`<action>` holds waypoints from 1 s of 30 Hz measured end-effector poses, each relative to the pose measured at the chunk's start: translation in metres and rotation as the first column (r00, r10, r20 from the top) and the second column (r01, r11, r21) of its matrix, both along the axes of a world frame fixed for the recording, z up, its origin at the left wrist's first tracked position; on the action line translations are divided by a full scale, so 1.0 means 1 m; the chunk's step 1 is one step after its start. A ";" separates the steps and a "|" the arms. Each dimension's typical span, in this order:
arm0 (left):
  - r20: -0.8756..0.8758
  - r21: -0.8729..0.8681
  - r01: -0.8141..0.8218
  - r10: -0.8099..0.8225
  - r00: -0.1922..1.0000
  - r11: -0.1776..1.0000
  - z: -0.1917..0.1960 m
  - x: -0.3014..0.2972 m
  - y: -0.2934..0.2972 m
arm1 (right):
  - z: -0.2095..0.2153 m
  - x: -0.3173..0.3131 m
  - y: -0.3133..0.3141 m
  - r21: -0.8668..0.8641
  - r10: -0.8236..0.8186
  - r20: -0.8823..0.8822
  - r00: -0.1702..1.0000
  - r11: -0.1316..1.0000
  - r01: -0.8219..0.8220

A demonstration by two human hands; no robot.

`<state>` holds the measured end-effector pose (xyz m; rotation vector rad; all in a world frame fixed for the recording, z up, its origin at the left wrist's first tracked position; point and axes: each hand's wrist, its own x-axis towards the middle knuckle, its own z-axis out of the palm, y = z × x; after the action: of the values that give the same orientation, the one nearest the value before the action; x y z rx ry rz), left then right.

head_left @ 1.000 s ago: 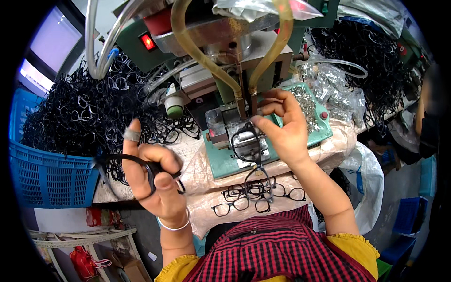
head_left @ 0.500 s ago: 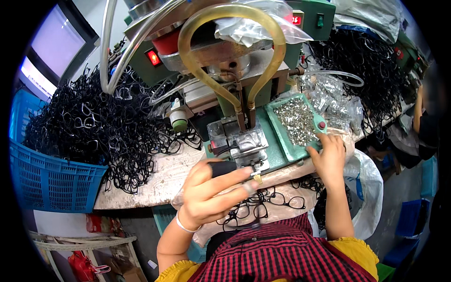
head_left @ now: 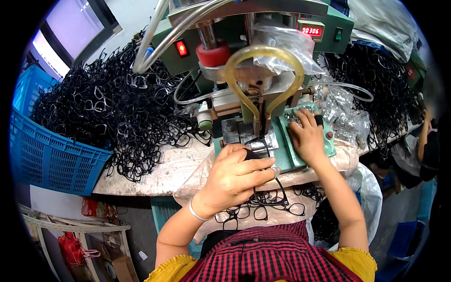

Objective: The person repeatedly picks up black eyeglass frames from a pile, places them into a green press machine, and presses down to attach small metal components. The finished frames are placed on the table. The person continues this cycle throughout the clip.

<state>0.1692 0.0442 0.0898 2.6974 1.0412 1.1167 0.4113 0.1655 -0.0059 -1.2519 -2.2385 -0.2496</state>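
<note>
My left hand (head_left: 235,176) is closed on a black eyeglass frame (head_left: 271,203), just in front of the press. One dark arm of the frame rises past my fingertips toward the metal fixture (head_left: 230,133). A dark cover wraps one of my left fingers. My right hand (head_left: 307,141) reaches into a green tray (head_left: 295,157) of small silvery metal parts (head_left: 292,117). Its fingers are bent and spread over the parts, one wearing a black cover. Whether any part sits between the fingertips is too small to see. More black eyeglass frames (head_left: 260,214) lie on the cloth below my left hand.
A press with a yellowish hose loop (head_left: 230,70) stands ahead. Black eyeglass frames form a heap (head_left: 117,108) at left beside a blue basket (head_left: 56,162), and another heap (head_left: 366,80) at right. Clear bags of metal parts (head_left: 340,113) lie beyond the tray. Another person's arm (head_left: 424,134) shows far right.
My right hand has moved from the tray's near right edge in over the parts. An eyeglass frame now shows in my left hand at the fixture. The whole view has shifted slightly.
</note>
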 end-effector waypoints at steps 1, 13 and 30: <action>-0.008 -0.013 -0.009 0.009 1.000 1.000 -0.001 -0.001 -0.003 | -0.002 0.001 0.014 0.058 0.013 0.089 0.996 0.998 -0.018; 0.574 -0.471 -0.818 0.819 0.001 0.331 -0.172 -0.191 -0.066 | -0.008 0.013 -0.013 -0.116 -0.138 -0.386 0.912 0.988 0.101; -0.364 0.193 -0.588 0.614 0.700 0.785 -0.086 -0.171 0.036 | 0.004 0.002 -0.037 -0.205 -0.166 -0.775 0.610 0.979 0.006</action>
<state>-0.0014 0.0804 0.0034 2.7671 2.1131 0.6048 0.4134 0.1282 -0.0019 -1.2282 -1.4297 0.4331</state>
